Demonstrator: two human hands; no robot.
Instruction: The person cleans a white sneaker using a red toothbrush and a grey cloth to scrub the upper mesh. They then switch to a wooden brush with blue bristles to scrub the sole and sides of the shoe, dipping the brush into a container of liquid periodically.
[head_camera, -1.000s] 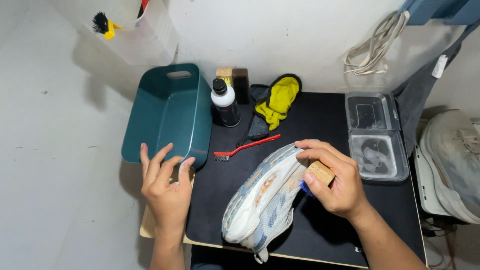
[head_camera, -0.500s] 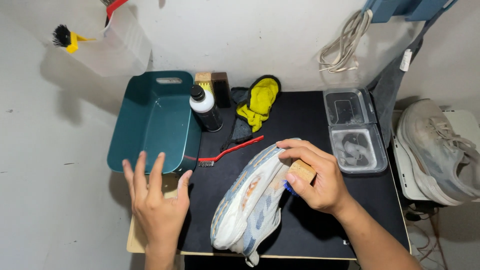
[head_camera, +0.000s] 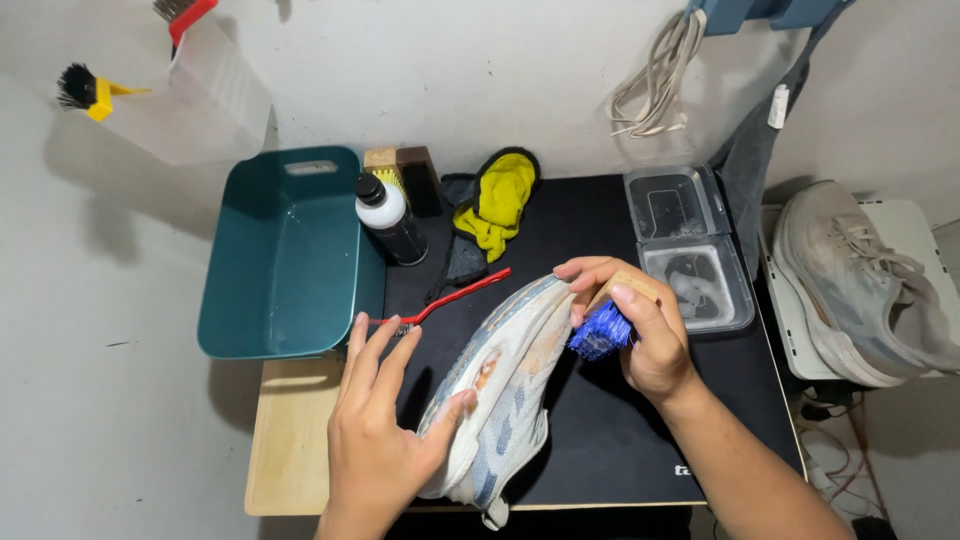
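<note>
A pale shoe (head_camera: 500, 400) lies on its side on the black mat (head_camera: 600, 440) near the front edge of the counter (head_camera: 290, 450), sole turned up toward the camera. The right hand (head_camera: 640, 335) is closed around a wooden brush with blue bristles (head_camera: 600, 330), the bristles set against the edge of the sole at the upper end of the shoe. The left hand (head_camera: 375, 440) is mostly spread, fingers stretched out toward the back of the counter, while its thumb presses on the lower side of the shoe to steady it.

By the look of it, the scrubbing is under way and not finished: the sole still looks grey and marked in places, and only the upper end is under the brush. No foam or water shows on the shoe, as far as I can tell.

At the back left corner sits a teal basin (head_camera: 285, 260), with a white bottle with a black cap (head_camera: 388, 218) just beside it. A red-handled toothbrush (head_camera: 450, 298) lies between the bottle and the shoe, untouched. A yellow cloth (head_camera: 497, 200) rests near the back edge, and two clear plastic trays (head_camera: 690, 245) stand toward the right edge. A second, dirty shoe (head_camera: 860, 280) waits off the counter to the right.
</note>
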